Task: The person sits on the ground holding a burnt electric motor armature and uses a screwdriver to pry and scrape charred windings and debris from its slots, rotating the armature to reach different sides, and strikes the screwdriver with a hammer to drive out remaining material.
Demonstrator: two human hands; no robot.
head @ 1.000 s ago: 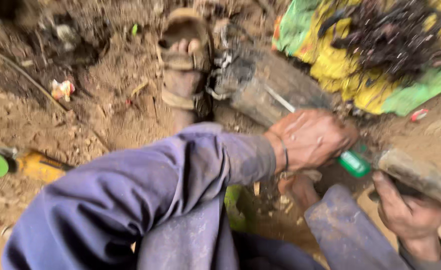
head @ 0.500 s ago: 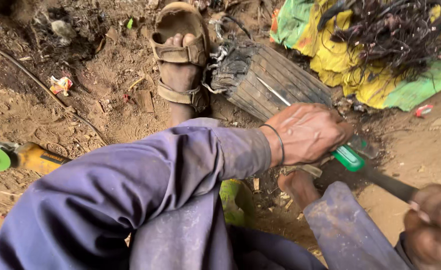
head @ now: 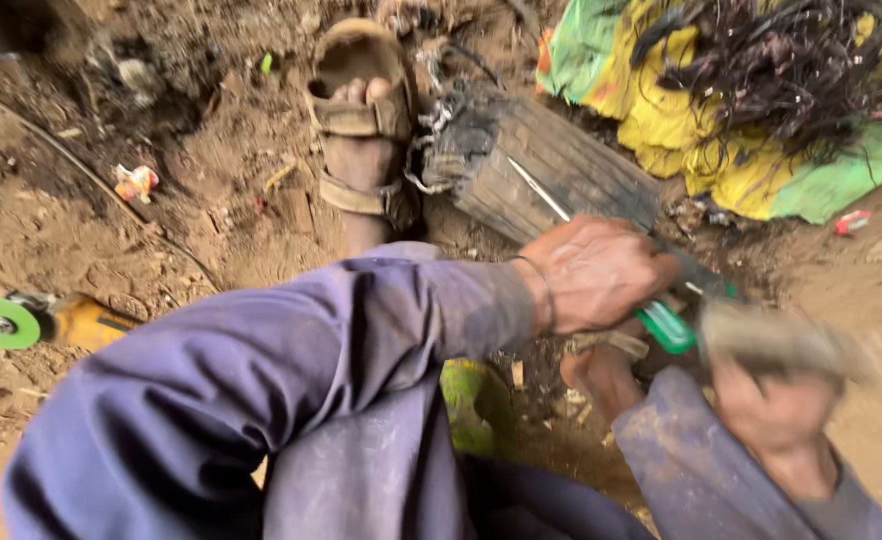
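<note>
My left hand (head: 596, 270) is wrapped around a screwdriver with a green handle (head: 666, 325). Its thin shaft (head: 539, 188) lies against a dark ribbed cylinder (head: 551, 165) with wire ends at its far end, resting on the dirt. My right hand (head: 771, 410), blurred by motion, grips a hammer whose head (head: 781, 338) is right at the end of the green handle. My foot in a brown sandal (head: 361, 130) rests just left of the cylinder. Purple sleeves and trousers fill the lower part of the view.
An angle grinder with a green disc (head: 3, 322) and yellow body (head: 86, 320) lies on the dirt at the left. A yellow and green cloth (head: 681, 120) at the top right carries a tangle of dark wires (head: 771, 60). Small scraps litter the ground.
My right hand drew the hammer back to the lower right, then swung it up to the end of the screwdriver handle. My left hand kept the screwdriver on the cylinder.
</note>
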